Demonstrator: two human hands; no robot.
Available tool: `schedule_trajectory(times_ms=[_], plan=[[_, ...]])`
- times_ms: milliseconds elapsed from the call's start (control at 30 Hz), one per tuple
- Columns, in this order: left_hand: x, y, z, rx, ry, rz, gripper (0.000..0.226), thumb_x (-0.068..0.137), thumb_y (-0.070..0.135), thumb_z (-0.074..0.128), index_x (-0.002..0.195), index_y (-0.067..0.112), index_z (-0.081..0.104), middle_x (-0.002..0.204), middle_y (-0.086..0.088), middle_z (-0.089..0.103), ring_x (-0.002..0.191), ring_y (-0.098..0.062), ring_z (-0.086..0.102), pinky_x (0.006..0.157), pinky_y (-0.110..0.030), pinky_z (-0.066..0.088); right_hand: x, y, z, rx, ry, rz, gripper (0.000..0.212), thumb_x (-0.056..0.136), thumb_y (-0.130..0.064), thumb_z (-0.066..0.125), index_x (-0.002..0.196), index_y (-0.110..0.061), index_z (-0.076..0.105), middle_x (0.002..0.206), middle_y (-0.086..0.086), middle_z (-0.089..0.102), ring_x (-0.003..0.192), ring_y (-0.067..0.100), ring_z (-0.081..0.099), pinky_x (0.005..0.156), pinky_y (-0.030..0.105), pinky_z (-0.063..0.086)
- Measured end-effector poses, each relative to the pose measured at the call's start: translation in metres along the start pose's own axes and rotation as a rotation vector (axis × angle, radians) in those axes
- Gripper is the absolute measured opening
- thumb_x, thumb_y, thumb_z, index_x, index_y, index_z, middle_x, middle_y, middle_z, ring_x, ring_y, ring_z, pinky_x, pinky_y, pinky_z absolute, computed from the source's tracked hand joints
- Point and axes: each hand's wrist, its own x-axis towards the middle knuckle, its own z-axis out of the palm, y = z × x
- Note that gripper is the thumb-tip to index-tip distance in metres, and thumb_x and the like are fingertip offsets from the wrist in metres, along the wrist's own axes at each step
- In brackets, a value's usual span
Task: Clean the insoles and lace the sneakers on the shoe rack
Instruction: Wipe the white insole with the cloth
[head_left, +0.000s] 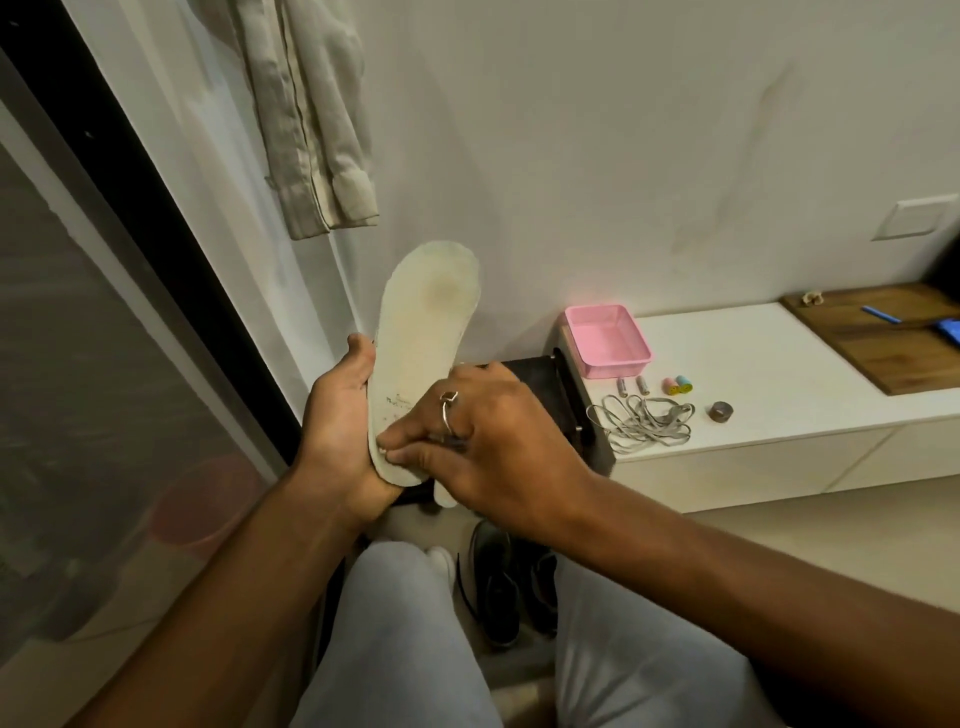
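Note:
A worn white insole (423, 332) with a brownish stain near its toe stands upright in front of me. My left hand (340, 415) grips it by the heel end from the left. My right hand (488, 431), with a ring on one finger, pinches something small and pale against the insole's heel; what it holds is mostly hidden. A second pale insole end (445, 496) shows under my right hand. Dark sneakers (511, 587) sit on the floor between my knees. Grey laces (641, 422) lie in a loose heap on the white bench.
The white bench (769, 353) carries a pink tray (605, 340), two batteries (631, 386), small coloured rolls (678, 385) and a dark round piece (719, 411). A wooden board (872, 332) lies at the right. A black rack (545, 384) stands behind my hands. A garment (311, 119) hangs on the wall.

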Motion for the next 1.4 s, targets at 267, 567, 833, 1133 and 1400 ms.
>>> schedule_trajectory(times_ms=[267,567,833,1133,1400], plan=[[-0.004,-0.005,0.003,-0.018,-0.045,0.048,0.065,0.106,0.053,0.022,0.130,0.007,0.061,0.102,-0.012,0.074,0.088,-0.022,0.075,0.070,-0.033,0.061,0.019,0.020,-0.005,-0.138,0.111,0.080,0.013,0.081,-0.021,0.081,0.094,-0.018,0.081,0.090,-0.001,0.077,0.083,0.015,0.064,0.079,0.044,0.049],[-0.001,-0.009,0.003,0.012,0.001,0.061,0.062,0.106,0.051,0.023,0.130,0.010,0.062,0.108,-0.012,0.074,0.093,-0.022,0.074,0.075,-0.035,0.061,0.022,0.031,-0.009,-0.172,0.091,0.063,0.015,0.082,-0.022,0.080,0.096,-0.017,0.081,0.090,0.002,0.078,0.083,0.022,0.067,0.074,0.048,0.052],[-0.001,0.000,0.002,0.007,0.028,0.031,0.069,0.104,0.057,0.026,0.130,0.003,0.060,0.101,-0.018,0.073,0.090,-0.029,0.074,0.077,-0.040,0.063,0.008,0.006,-0.001,0.105,-0.004,-0.010,0.014,0.082,-0.018,0.081,0.096,-0.016,0.081,0.089,-0.002,0.077,0.084,0.014,0.065,0.080,0.038,0.051],[-0.002,-0.007,0.006,0.038,0.022,0.040,0.060,0.106,0.051,0.024,0.125,0.010,0.064,0.110,-0.014,0.074,0.095,-0.024,0.074,0.078,-0.039,0.063,0.026,0.026,-0.006,0.062,0.132,0.161,0.013,0.083,-0.016,0.081,0.095,-0.014,0.081,0.093,0.000,0.076,0.087,0.013,0.065,0.078,0.039,0.056],[0.002,-0.005,0.000,0.042,0.076,-0.011,0.068,0.104,0.058,0.028,0.128,0.004,0.062,0.098,-0.015,0.072,0.084,-0.026,0.073,0.069,-0.033,0.063,0.003,0.019,0.003,0.014,0.071,-0.093,0.014,0.083,-0.016,0.081,0.096,-0.013,0.080,0.091,0.001,0.077,0.081,0.020,0.065,0.076,0.041,0.049]])
